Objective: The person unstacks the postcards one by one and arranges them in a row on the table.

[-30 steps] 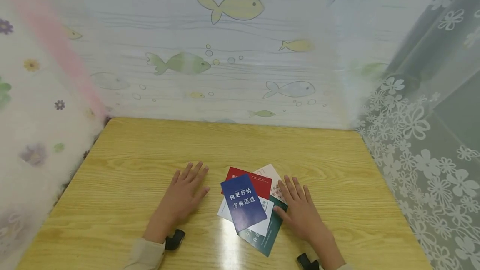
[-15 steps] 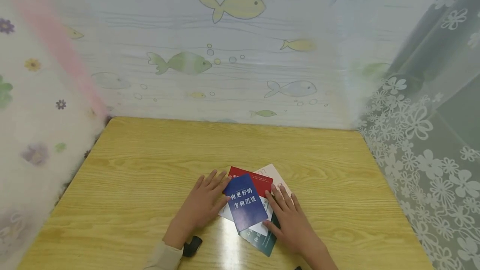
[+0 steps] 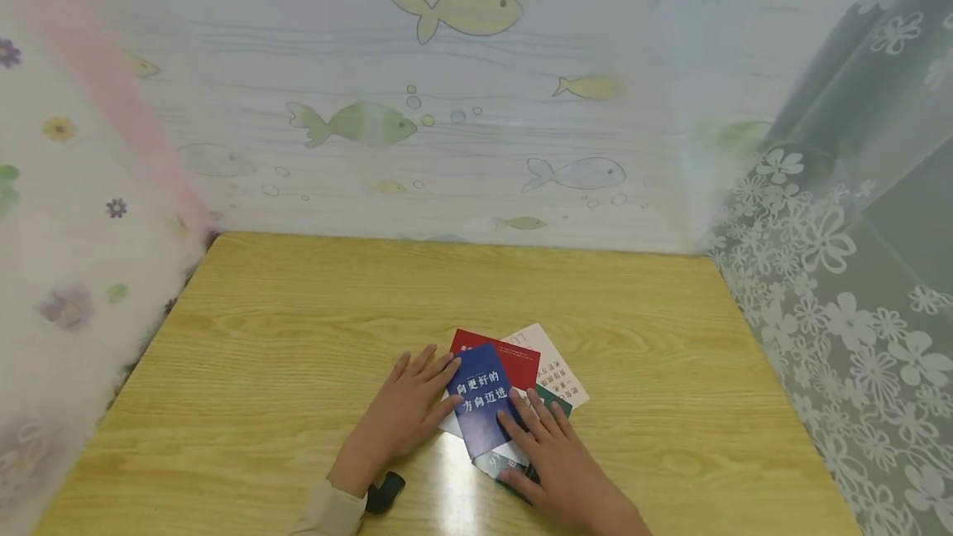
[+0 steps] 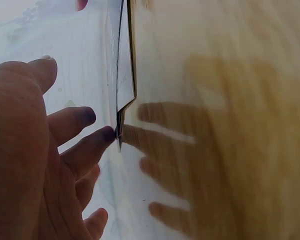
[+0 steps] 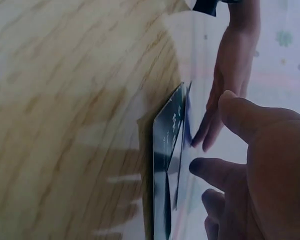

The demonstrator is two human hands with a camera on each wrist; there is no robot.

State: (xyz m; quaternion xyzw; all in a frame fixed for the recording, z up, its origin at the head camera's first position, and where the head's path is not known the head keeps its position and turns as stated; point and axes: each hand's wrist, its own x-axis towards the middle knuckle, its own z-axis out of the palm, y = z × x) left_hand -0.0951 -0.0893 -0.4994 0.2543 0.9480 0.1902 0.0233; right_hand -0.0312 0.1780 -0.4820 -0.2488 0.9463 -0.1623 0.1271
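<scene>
Left hand (image 3: 405, 413) lies flat on the wooden table (image 3: 298, 337), fingers straight and slightly spread, fingertips touching the left edge of the blue card (image 3: 482, 399) at about 9 o'clock of the pile. The blue card tops a loose fan of cards near the front middle of the table: a red card (image 3: 514, 358) shows at 12 o'clock, a pale printed card (image 3: 554, 366) at 2 o'clock, a dark green card (image 3: 554, 398) at 4 o'clock, mostly hidden. Right hand (image 3: 554, 457) rests over the pile's 5 o'clock corner, fingers straight, tips on the blue card's right edge; no pinch visible on either side. Judgement: squaring the fan would go best with both palms kept low and fingertips pushing inward evenly, since the glossy top lets the cards slide and the lower ones could skew. Beyond the table at 12 o'clock hangs a fish-printed sheet (image 3: 462, 106); at 3 o'clock, a white floral lace curtain (image 3: 841, 271).
</scene>
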